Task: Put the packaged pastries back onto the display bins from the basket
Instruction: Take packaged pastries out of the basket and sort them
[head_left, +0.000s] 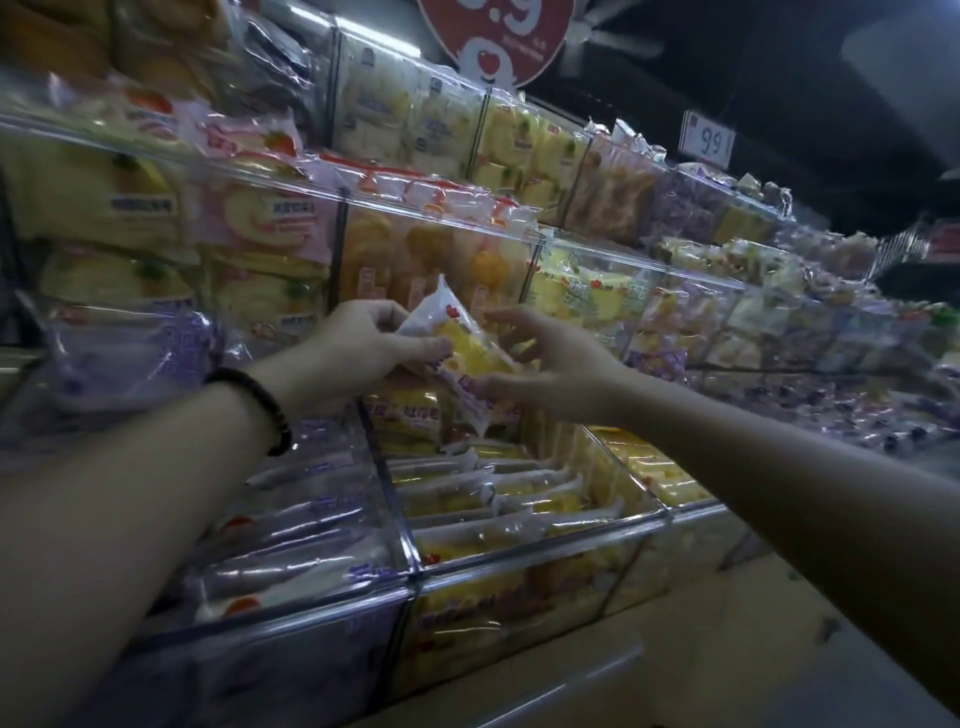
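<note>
One pack in play, and both hands are on it, up in front of the stacked clear bins. The left hand, the one with the dark bracelet at the wrist, pinches the upper left end of the wrapper between thumb and fingers. The right hand is spread wide round the lower right side, thumb at the bottom end and fingers curved over the far edge. It reads as a two-handed hold: the film looks slippery and floppy, so one end is pinned while the other is steered. The pack hangs tilted, top end up and to the left, yellow cake showing through the clear middle. It sits in the air above the back edge of the yellow bin. Down in that bin, packs with the same yellow cake lie in neat rows running to the front rim, so that looks like the home slot. The purple packs in the bin just to the left look like a different line, so a drift that way would misfile it. The likely next move is to bring it down flat onto those rows, kept inside the side walls. The basket isn't in view, so there's no count of what's left. A 9.9 tag stands at the far right end of the upper shelf.
</note>
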